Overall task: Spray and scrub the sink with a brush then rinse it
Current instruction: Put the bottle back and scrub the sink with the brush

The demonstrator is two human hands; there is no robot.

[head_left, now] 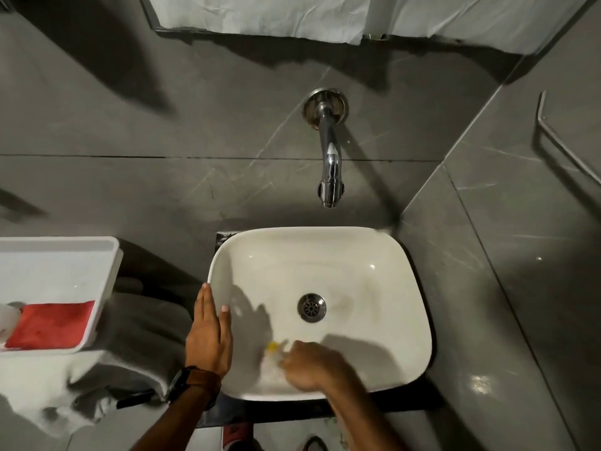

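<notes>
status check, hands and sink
Left hand flat on sink rim. Right hand scrubbing near wall, blurred brush. Tap dry, nothing blocking.

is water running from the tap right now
No, the tap shows no stream below its spout, and the sink basin under it looks dry.

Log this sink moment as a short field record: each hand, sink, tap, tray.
left hand: flat, fingers together, resting on the sink's left rim
right hand: blurred, closed on a brush with a yellow part, inside the basin near the front wall
sink: white, drain open, no standing water visible
tap: wall-mounted, no water running
tray: white, left of sink, holds a red cloth
</notes>
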